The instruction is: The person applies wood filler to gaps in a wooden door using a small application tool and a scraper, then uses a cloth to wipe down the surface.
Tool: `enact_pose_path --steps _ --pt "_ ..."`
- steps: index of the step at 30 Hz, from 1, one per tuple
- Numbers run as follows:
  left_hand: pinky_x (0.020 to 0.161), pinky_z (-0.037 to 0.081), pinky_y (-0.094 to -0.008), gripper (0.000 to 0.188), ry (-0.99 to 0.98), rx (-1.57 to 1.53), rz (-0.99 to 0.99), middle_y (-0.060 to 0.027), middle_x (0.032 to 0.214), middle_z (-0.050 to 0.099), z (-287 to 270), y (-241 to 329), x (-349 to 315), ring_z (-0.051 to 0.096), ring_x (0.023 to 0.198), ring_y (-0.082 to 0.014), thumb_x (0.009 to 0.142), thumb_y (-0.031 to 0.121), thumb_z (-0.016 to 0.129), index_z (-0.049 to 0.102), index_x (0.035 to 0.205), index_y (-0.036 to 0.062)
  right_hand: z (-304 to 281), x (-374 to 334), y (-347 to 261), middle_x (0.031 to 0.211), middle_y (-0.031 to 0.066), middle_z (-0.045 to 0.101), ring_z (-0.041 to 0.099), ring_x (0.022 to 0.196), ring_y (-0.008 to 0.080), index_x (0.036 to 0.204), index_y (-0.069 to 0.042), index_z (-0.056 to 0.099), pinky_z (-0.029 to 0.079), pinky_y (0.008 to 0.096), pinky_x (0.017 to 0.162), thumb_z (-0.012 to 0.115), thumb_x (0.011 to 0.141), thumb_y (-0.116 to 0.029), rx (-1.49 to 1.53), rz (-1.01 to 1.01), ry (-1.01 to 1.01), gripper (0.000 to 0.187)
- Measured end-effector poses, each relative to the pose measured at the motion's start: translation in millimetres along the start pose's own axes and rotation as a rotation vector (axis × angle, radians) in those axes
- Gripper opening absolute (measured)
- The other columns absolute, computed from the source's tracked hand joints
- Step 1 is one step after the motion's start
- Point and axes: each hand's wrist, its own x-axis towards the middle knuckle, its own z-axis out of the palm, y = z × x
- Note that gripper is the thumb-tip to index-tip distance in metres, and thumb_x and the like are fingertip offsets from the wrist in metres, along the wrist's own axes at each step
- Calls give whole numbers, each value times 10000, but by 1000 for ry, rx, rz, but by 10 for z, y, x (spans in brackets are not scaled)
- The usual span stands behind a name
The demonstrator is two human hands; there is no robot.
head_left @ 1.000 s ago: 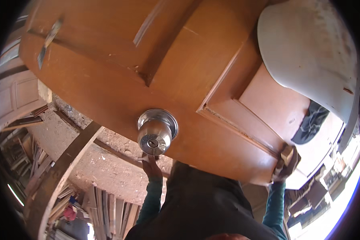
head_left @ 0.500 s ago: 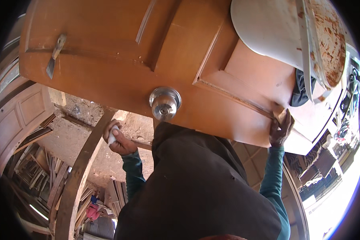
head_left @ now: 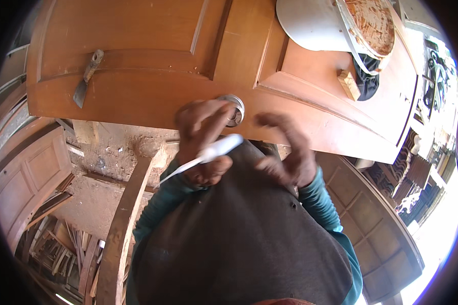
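Observation:
A white piece, broad at one end and drawn out thin at the other [head_left: 216, 151], is in my left hand [head_left: 201, 134]; motion blur hides its kind. That hand is closed on it in front of the round metal doorknob [head_left: 234, 112], partly covering the knob. To its right, my right hand [head_left: 292, 157] hovers with fingers curved and apart, nothing visible in them, and is blurred too. Both are at the near edge of a brown panelled wooden door [head_left: 163, 109] lying flat. On the door's right part rests a small wooden block [head_left: 349, 85] beside a dark cloth [head_left: 367, 81].
A putty knife [head_left: 88, 79] lies on the door at left. A white bucket with reddish-brown smears [head_left: 310, 25] stands at the far right of it. A wooden beam [head_left: 124, 229] runs at my left, near scrap wood [head_left: 81, 244]. Another panelled door [head_left: 33, 168] leans at left.
My right hand has let go of the wooden block, leaving it on the door, and come toward the middle. My left hand has moved right to the doorknob, still holding the white piece.

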Motion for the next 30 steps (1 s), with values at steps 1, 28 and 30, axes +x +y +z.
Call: enact_pose_path --steps 1,28,30 --pt "1042 366 -503 700 -53 -74 -5 -218 1326 543 57 68 119 488 1198 -371 997 546 466 561 1371 -38 149 14 -96 1189 229 644 648 1077 382 1315 6 561 518 456 919 855 796 -356 114 21 -74 698" --pt "890 522 -436 471 -204 56 169 -115 1113 667 58 -562 182 624 999 -325 806 286 820 669 1184 50 10 233 181 1097 54 641 603 1046 153 1186 -3 605 471 309 948 694 940 -27 321 130 672 262" --pt "865 535 -430 461 -209 1 148 -125 1059 683 -42 -650 150 635 969 -332 817 310 815 670 1167 46 -57 361 -29 1093 62 656 607 1048 162 1197 -4 606 470 312 955 720 920 -21 225 86 813 300"
